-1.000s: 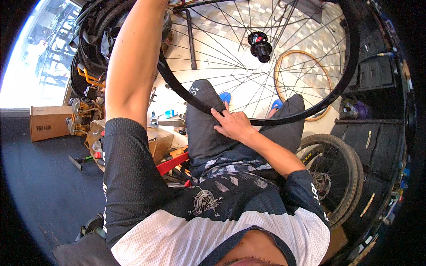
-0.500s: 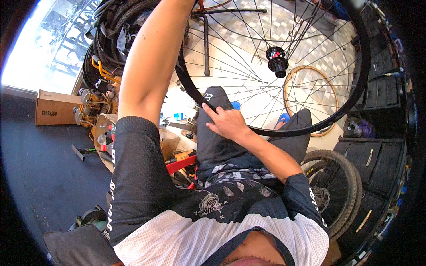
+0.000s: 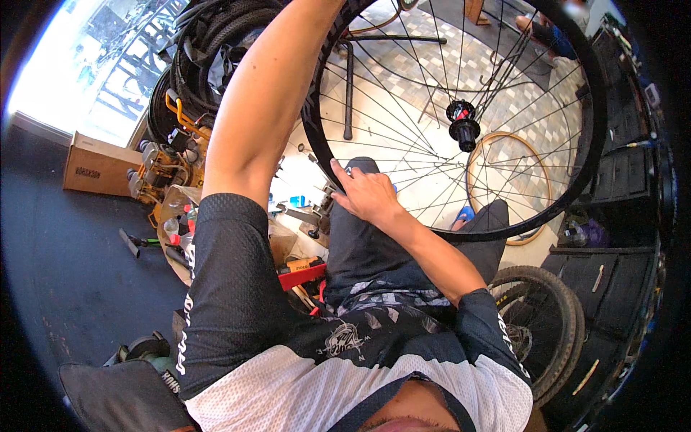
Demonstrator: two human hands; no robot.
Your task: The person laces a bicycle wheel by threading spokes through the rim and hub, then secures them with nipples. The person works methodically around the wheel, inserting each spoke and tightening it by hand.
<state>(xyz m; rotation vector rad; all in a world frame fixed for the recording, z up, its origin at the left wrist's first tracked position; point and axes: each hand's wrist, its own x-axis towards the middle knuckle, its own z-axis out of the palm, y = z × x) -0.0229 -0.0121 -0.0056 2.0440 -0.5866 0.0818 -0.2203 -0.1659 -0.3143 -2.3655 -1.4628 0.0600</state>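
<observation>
A bare black bicycle wheel (image 3: pixel 309 137) with thin dark spokes stands tilted in front of me, its lower rim over my thighs. At its centre is a black hub (image 3: pixel 463 126) with red markings. My right hand (image 3: pixel 368 194) is at the lower left of the rim, index finger stretched against it and thumb apart. It wraps around nothing, so it is open. My left arm (image 3: pixel 266 93) reaches up along the rim's left side and leaves the top edge, so the left hand is hidden.
A tan tyre (image 3: pixel 548 209) lies on the floor beyond the wheel. Several black tyres (image 3: pixel 191 72) hang at left, above a cardboard box (image 3: pixel 101 165). Another wheel (image 3: pixel 568 324) leans by black cabinets (image 3: pixel 612 281) at right. A person's leg (image 3: pixel 551 39) shows at top right.
The wheel and surroundings have shifted down and slightly right in the view. My right hand has moved a little along the rim, its index finger now lying against it.
</observation>
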